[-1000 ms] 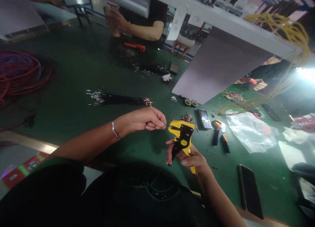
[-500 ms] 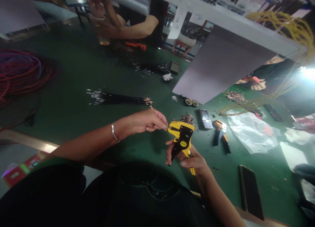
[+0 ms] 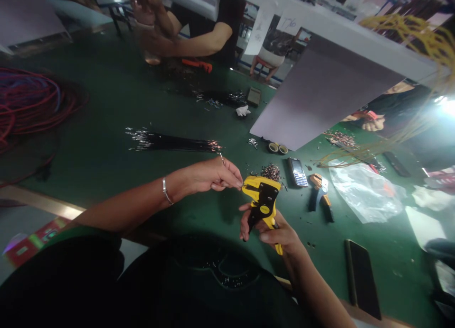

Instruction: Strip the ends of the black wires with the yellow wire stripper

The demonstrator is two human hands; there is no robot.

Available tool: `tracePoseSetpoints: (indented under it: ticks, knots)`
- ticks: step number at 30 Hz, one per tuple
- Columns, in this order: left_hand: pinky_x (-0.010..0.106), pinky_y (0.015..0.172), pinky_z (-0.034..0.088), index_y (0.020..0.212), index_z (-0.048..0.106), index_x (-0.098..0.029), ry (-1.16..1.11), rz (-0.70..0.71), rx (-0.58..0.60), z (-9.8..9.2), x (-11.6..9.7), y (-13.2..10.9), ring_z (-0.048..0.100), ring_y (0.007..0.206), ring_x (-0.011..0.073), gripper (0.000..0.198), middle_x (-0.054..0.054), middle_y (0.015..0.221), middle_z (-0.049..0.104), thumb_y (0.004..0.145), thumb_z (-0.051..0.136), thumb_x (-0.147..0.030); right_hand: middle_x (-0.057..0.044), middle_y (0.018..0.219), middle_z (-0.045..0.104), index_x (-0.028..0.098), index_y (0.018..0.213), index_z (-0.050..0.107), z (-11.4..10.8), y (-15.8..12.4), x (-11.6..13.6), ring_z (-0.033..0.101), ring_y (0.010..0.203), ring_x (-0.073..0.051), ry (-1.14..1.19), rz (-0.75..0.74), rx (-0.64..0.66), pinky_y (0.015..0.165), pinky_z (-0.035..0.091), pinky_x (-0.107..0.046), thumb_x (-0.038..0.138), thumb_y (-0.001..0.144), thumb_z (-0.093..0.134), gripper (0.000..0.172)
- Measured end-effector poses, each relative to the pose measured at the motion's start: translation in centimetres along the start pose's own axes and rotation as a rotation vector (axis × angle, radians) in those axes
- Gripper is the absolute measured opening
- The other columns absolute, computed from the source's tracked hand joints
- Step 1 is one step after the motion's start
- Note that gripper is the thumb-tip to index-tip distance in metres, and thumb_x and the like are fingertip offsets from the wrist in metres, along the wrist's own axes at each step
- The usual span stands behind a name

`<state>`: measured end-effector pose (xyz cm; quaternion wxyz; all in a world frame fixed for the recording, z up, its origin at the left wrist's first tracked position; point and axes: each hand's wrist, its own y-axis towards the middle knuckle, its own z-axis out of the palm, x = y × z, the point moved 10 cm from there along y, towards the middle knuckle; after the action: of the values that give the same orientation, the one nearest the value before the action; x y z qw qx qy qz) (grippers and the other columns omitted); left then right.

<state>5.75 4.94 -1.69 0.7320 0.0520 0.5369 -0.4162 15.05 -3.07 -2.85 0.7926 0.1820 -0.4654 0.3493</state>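
My right hand (image 3: 275, 231) is wrapped round the handles of a yellow and black wire stripper (image 3: 265, 195), whose jaws point left. At the mouth of the jaws, the thumb and fingers of my left hand (image 3: 225, 174) are pinched together on a thin black wire, mostly hidden by the fingers. Above my left hand lies a bundle of black wires (image 3: 174, 142) with silvery terminals at the left end and bare copper at the right. A pile of small stripped or metal bits (image 3: 271, 171) sits just behind the tool.
To the right are a keypad phone (image 3: 297, 172), a second stripper (image 3: 322, 193), a clear plastic bag (image 3: 366, 190) and a dark smartphone (image 3: 362, 278). Tape rolls (image 3: 277, 148) lie by a grey panel (image 3: 327, 86). Red and blue wire coils (image 3: 28, 105) fill the left. Co-workers' arms (image 3: 199, 43) show beyond.
The view has shifted very slightly. My left fingertips and the wire stripper stay together at nearly the same spot; nothing else has visibly moved.
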Motion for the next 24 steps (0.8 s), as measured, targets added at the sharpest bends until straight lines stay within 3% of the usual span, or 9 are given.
tracePoseSetpoints:
  ticks: [15, 24]
  knots:
    - [0.018, 0.035, 0.011, 0.059, 0.070, -0.011, -0.005, 0.017, 0.008, 0.0, 0.0, 0.1, 0.030, 0.037, 0.0022, 0.008, 0.000, 0.044, 0.053, 0.053, 0.074, -0.008, -0.005, 0.080, 0.062, 0.013, 0.120, 0.059, 0.2, -0.5, 0.0, 0.059, 0.066, -0.017, -0.053, 0.013, -0.047, 0.064, 0.050, -0.036, 0.027, 0.074, 0.075, 0.051]
    - [0.017, 0.034, 0.012, 0.058, 0.069, -0.011, 0.026, 0.008, 0.029, 0.2, -0.1, -0.1, 0.029, 0.036, 0.0018, 0.007, 0.000, 0.044, 0.054, 0.052, 0.073, -0.011, -0.002, 0.071, 0.060, 0.014, 0.102, 0.063, -0.5, -1.2, -0.7, 0.055, 0.054, -0.013, -0.145, 0.040, -0.165, 0.053, 0.047, -0.031, 0.028, 0.076, 0.075, 0.033]
